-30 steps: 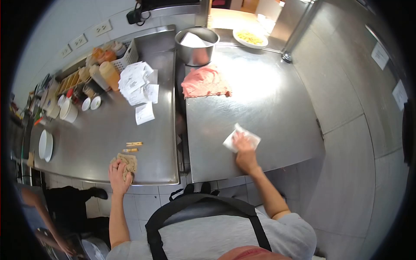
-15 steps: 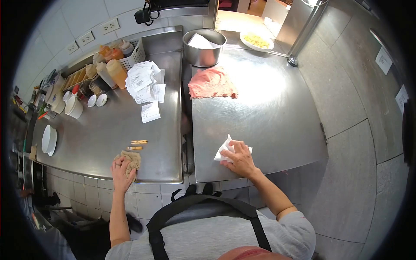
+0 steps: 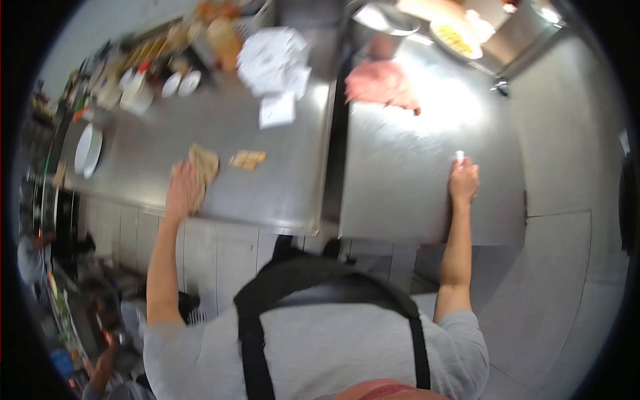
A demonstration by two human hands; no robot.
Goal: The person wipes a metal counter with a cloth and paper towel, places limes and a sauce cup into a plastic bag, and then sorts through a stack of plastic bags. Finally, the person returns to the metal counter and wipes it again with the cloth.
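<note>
My left hand [image 3: 183, 190] presses a tan cloth [image 3: 206, 165] onto the left steel table [image 3: 150, 150], its fingers over the cloth. To the right of the cloth lie a few small wooden pieces [image 3: 248, 159] that look like clothespins, blurred here. Over on the right steel table [image 3: 400, 173], my right hand [image 3: 465, 179] is closed on a white paper towel [image 3: 459, 155]. Only a small tip of the towel shows past the fingers. A crumpled pink cloth [image 3: 381, 85] rests farther back on that table.
Paper slips [image 3: 273, 63], sauce bottles [image 3: 223, 41] and small white bowls [image 3: 180, 83] fill the left table's back. A white dish [image 3: 88, 150] stands far left. A steel pot [image 3: 383, 27] and a food plate [image 3: 455, 39] are at the back right. A gap [image 3: 337, 147] separates the tables.
The view has shifted and blurred. My right hand has slid rightward over the right table with the paper towel. My left hand and the tan cloth have moved left, away from the wooden pieces.
</note>
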